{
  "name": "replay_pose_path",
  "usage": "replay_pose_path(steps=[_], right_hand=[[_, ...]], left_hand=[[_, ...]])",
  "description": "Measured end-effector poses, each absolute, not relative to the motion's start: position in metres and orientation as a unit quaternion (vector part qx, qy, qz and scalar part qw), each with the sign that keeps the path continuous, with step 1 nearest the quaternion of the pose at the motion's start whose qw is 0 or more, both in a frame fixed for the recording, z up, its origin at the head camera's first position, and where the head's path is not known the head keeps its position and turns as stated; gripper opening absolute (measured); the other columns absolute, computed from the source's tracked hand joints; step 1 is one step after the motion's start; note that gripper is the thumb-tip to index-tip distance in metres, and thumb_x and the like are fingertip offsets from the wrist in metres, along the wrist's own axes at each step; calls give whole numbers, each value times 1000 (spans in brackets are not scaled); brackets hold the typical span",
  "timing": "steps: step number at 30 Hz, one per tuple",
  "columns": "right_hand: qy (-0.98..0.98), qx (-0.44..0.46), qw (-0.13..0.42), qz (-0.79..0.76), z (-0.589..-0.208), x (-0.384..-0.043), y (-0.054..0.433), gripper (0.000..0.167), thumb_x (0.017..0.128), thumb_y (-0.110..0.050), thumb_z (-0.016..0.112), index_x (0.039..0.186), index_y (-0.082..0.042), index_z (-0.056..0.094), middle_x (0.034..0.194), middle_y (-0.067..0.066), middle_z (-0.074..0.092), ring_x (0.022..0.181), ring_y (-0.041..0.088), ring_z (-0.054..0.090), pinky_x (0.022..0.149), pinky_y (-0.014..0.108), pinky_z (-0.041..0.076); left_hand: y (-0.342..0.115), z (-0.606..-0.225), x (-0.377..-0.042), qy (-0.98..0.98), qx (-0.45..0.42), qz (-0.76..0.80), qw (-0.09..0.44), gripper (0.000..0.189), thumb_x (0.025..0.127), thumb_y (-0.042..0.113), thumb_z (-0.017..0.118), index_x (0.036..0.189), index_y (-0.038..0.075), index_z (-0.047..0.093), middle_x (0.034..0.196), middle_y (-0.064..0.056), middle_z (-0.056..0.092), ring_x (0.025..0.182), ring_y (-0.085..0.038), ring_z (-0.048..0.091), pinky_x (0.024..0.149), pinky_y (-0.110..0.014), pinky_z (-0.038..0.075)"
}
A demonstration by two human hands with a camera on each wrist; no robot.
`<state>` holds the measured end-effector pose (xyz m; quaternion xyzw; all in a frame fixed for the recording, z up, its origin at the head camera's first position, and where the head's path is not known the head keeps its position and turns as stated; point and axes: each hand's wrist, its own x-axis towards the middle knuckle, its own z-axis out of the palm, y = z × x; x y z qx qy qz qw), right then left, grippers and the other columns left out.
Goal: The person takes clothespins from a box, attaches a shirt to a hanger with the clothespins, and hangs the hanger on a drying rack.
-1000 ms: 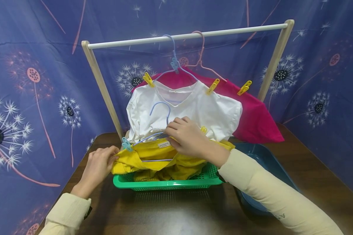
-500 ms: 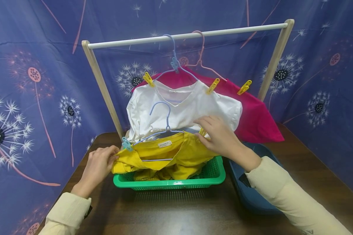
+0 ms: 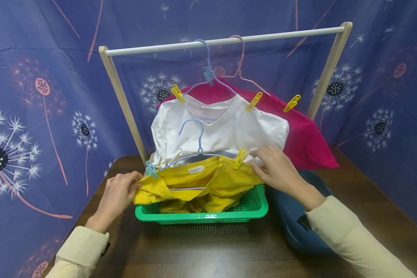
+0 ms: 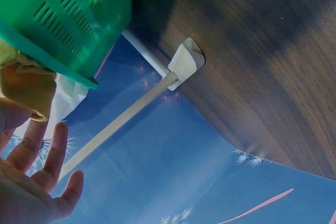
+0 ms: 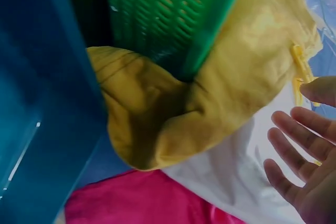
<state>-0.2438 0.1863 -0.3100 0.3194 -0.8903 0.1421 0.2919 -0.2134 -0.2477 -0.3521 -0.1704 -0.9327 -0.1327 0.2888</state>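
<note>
A yellow shirt (image 3: 229, 179) with a blue hanger (image 3: 200, 135) inside its neckline lies over the green basket (image 3: 201, 218). Its left shoulder bears a light blue clothespin (image 3: 151, 169), its right one a yellow clothespin (image 3: 240, 158). At the left sleeve end, my left hand (image 3: 115, 197) pinches the cloth between thumb and index finger; the left wrist view shows its other fingers (image 4: 52, 156) spread. My right hand (image 3: 281, 172) hovers by the right shoulder of the shirt. In the right wrist view its fingers (image 5: 294, 150) are extended and hold nothing.
Behind stands a rack with a white rail (image 3: 160, 48). On it hang a white shirt (image 3: 222, 131) and a magenta garment (image 3: 309, 143), both with yellow clothespins. A dark blue tray (image 3: 295, 227) sits right of the basket, partly under my right arm.
My right hand has left the hanger and moved right, past the yellow clothespin, to the shirt's right shoulder. My left hand keeps its pinch on the sleeve. The head view has shifted slightly.
</note>
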Motion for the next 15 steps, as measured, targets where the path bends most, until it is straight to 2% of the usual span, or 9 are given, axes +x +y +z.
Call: replay_pose_path(steps=[9,15], right_hand=[[-901,323,263,122,-326,-247,189,17,77,-17,70,91,-9,64,81,3,64,78,19,53,70,36,46],[-903,314,268,117,-331,-246,188,16,77,-18,70,89,-10,64,77,1,63,72,18,53,68,35,46]], left_hand=[[-248,-353,-214,-935,-169,-131,284,15,78,8,69,91,13,62,83,-5,69,82,-30,60,76,-54,37],[-247,-353,-215,-933,-168,-133,289,10,80,12,68,88,14,63,79,-2,69,78,-27,60,75,-53,38]])
